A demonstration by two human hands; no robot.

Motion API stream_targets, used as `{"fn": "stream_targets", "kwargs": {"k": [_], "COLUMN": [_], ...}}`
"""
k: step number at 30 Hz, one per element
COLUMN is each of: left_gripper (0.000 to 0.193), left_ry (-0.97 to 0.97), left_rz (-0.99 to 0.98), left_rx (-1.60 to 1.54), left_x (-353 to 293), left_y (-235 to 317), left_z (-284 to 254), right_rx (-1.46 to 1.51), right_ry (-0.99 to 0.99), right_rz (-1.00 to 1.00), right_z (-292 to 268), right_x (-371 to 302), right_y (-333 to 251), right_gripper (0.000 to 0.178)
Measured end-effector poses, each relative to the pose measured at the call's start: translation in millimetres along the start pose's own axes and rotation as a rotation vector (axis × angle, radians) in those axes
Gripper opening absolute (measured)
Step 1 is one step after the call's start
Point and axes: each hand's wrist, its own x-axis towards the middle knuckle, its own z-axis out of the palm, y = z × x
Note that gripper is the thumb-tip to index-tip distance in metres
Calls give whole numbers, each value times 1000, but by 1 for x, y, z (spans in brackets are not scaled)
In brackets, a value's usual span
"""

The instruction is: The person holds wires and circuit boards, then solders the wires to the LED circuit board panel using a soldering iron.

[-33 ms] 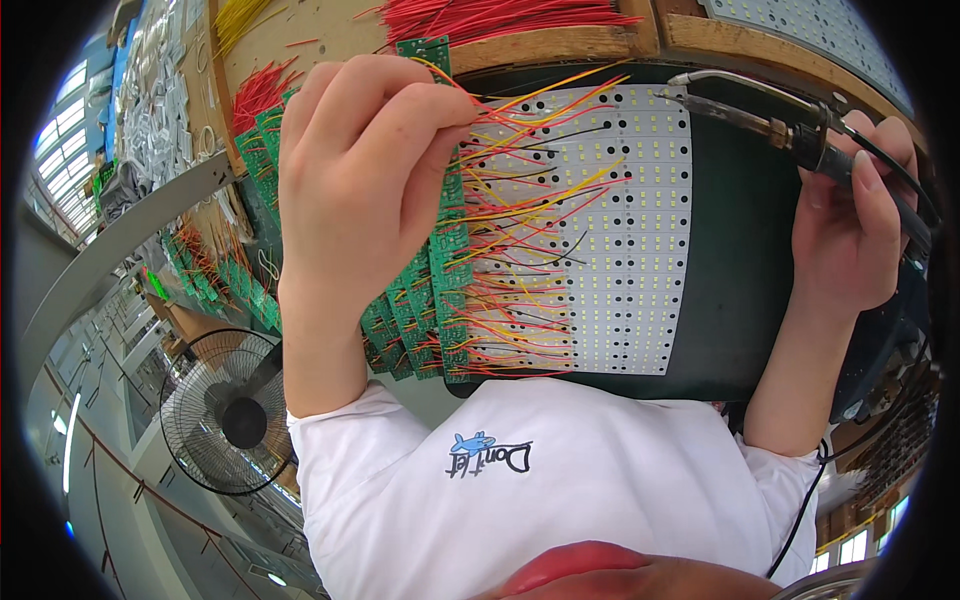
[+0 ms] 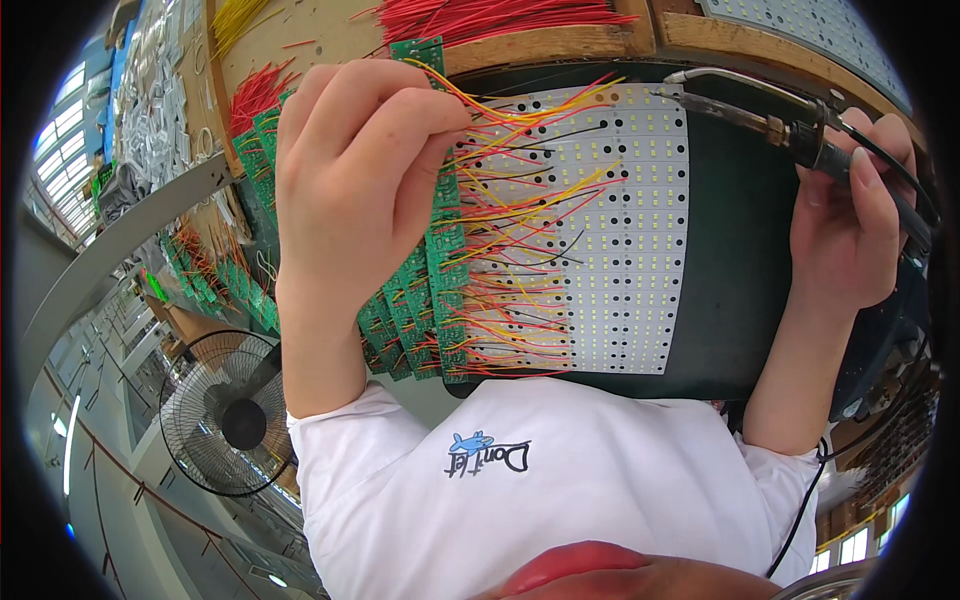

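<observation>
Hands (image 2: 345,185) at wires (image 2: 520,118) and soldering iron (image 2: 806,146)

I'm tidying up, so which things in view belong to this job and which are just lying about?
In use:
Soldering iron, in right hand
Green circuit boards, near left hand
Coloured wires
White LED panel

Apparently aside:
Red wire bundle
Yellow wire bundle
Black fan
</observation>
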Motion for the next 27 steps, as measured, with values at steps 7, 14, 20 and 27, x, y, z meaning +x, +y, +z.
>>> {"fn": "stream_targets", "kwargs": {"k": [7,14,20,27], "left_gripper": [17,17,22,23], "left_ry": [-1,-57,-117,-48], "left_rz": [2,48,76,99], "left_rx": [-63,-140,-38,-18], "left_x": [2,4,10,22], "left_y": [-7,-10,3,20], "left_z": [-3,-2,-5,20], "right_rx": [25,31,42,99], "right_ry": [5,21,0,-54], "right_rz": [-29,-29,-59,-44], "right_z": [-7,-10,-18,-17], "right_x": [2,1,1,1], "right_y": [3,3,5,6], "right_gripper": [5,7,11,11]}}
